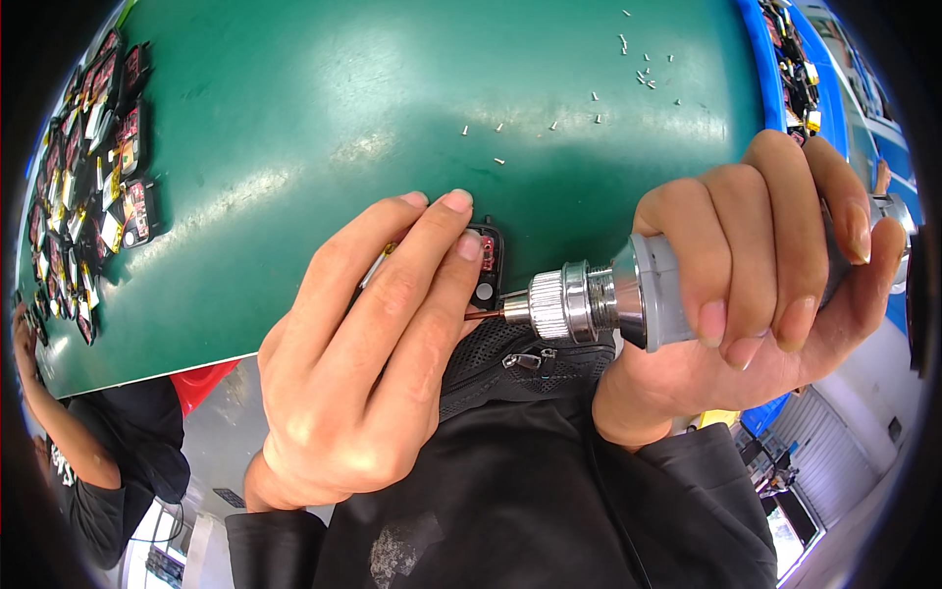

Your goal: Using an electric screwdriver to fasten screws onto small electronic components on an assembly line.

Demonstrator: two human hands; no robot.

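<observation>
My left hand [378,344] lies flat at the near edge of the green table [324,128], its fingertips pressing down on a small black electronic part [488,257] with a red inside. My right hand [756,265] grips a grey electric screwdriver [608,299] with a ribbed metal chuck. The thin bit points left and meets the black part beside my left fingers. Most of the part is hidden under my fingers.
Several tiny silver screws [599,98] lie scattered on the table beyond my hands. A dense row of similar black parts [93,177] lines the left edge. Blue trays [795,69] with more parts stand at the right. Another person's arm [59,432] shows at lower left.
</observation>
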